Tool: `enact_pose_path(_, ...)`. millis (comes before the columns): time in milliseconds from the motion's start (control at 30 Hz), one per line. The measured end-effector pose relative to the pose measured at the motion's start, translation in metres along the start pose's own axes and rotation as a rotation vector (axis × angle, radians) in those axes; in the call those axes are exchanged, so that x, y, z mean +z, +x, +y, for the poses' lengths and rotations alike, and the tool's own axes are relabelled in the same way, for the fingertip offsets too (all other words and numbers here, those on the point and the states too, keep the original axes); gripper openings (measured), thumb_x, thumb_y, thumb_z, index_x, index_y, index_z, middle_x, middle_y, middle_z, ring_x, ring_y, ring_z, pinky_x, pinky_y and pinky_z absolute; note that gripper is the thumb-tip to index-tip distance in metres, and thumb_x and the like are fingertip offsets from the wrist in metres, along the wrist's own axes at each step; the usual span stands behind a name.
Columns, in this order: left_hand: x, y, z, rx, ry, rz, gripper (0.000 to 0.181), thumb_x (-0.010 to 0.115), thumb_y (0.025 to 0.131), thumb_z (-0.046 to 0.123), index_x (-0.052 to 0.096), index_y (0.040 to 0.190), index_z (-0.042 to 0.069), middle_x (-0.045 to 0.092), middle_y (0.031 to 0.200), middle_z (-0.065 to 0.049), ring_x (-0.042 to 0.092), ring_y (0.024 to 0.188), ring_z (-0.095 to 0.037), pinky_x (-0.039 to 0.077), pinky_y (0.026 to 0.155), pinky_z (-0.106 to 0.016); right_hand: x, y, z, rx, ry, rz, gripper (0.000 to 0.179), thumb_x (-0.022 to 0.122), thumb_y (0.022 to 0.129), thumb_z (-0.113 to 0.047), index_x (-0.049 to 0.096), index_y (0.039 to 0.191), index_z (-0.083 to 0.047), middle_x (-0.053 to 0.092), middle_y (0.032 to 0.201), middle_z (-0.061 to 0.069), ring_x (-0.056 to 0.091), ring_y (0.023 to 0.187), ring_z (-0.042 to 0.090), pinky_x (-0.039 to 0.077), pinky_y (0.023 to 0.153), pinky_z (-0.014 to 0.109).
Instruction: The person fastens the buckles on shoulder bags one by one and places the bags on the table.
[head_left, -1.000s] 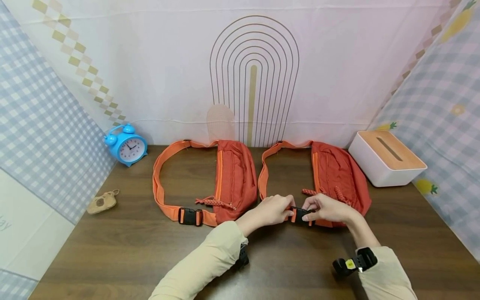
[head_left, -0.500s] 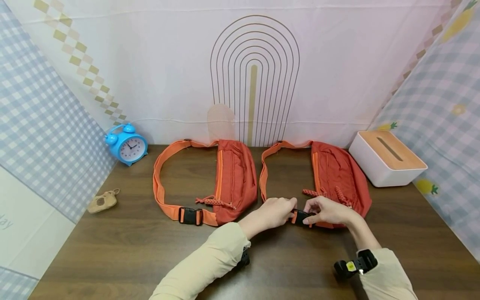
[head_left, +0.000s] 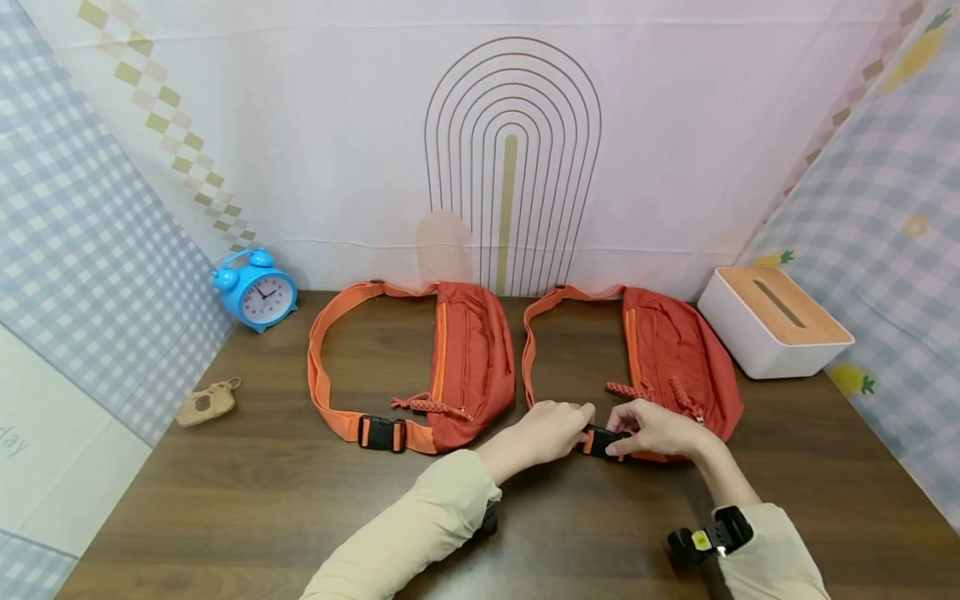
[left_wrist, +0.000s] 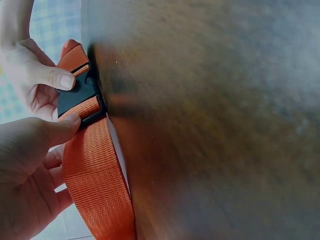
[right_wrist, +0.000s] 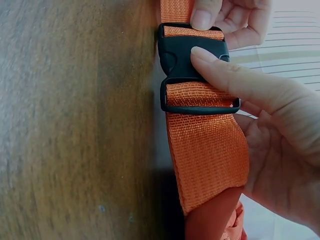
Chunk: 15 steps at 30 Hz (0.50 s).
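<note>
Two rust-red waist bags with orange straps lie on the table. At the right waist bag [head_left: 675, 358], both hands are on its black side-release buckle [right_wrist: 187, 55], whose two halves are joined. My left hand [head_left: 543, 433] pinches the orange strap [left_wrist: 97, 170] at the buckle's left end, thumb on top. My right hand [head_left: 660, 429] holds the buckle body between thumb and fingers, the thumb pressed flat on its face. The left waist bag [head_left: 472, 367] lies untouched, its own buckle [head_left: 382, 433] joined and its strap looped to the left.
A blue alarm clock [head_left: 258, 292] stands at the back left, with a small tan pouch-like item [head_left: 207, 404] in front of it. A white tissue box [head_left: 772, 333] with a wooden lid sits at the back right. Fabric walls close off the back and sides.
Both hands and the held buckle have come slightly down and nearer the person. The grips look the same, and the left bag has stayed in place.
</note>
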<state>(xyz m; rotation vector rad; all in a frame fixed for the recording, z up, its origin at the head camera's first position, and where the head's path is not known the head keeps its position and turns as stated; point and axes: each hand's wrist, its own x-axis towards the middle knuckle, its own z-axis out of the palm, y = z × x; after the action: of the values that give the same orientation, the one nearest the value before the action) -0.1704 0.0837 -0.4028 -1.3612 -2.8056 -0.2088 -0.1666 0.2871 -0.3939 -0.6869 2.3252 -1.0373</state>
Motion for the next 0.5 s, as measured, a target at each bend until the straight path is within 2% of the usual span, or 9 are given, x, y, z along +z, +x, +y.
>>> enact_pose_path(67,0.002,0.0,0.0,0.008,0.003,0.007,0.012,0.057,0.09,0.028,0.054,0.096,0.018,0.065,0.085,0.007,0.061,0.07,-0.008,0.046,0.058,-0.022,0.0,0.0,0.0,0.044,0.001,0.005,0.02,0.07,0.079,-0.022,0.062,0.084,-0.005,0.062,0.073,-0.001,0.049,0.063,0.005,0.039,0.059,0.021)
enact_pose_path(267,0.003,-0.002,-0.004,0.013,-0.001,0.025,0.022,0.058,0.09,0.031,0.056,0.108,0.018,0.065,0.097,0.006,0.061,0.086,-0.009,0.047,0.073,-0.024,-0.002,-0.002,0.0,0.094,0.001,0.043,0.028,0.072,0.078,-0.021,0.06,0.095,-0.001,0.063,0.085,0.006,0.055,0.076,0.01,0.046,0.068,0.02)
enact_pose_path(367,0.0,-0.006,-0.007,0.016,-0.009,0.038,0.026,0.057,0.09,0.033,0.056,0.111,0.017,0.062,0.102,0.005,0.058,0.093,-0.01,0.045,0.08,-0.025,-0.002,-0.005,0.003,0.088,-0.003,0.107,0.034,0.071,0.079,-0.025,0.06,0.101,-0.001,0.063,0.092,0.007,0.058,0.082,0.01,0.049,0.072,0.021)
enact_pose_path(500,-0.009,-0.015,-0.015,0.005,-0.028,0.06,0.028,0.055,0.091,0.034,0.057,0.111,0.016,0.059,0.108,0.002,0.055,0.1,-0.013,0.043,0.089,-0.027,-0.004,-0.013,0.009,0.073,-0.004,0.251,0.037,0.068,0.082,-0.027,0.059,0.105,0.001,0.064,0.092,0.009,0.06,0.08,0.007,0.05,0.07,0.022)
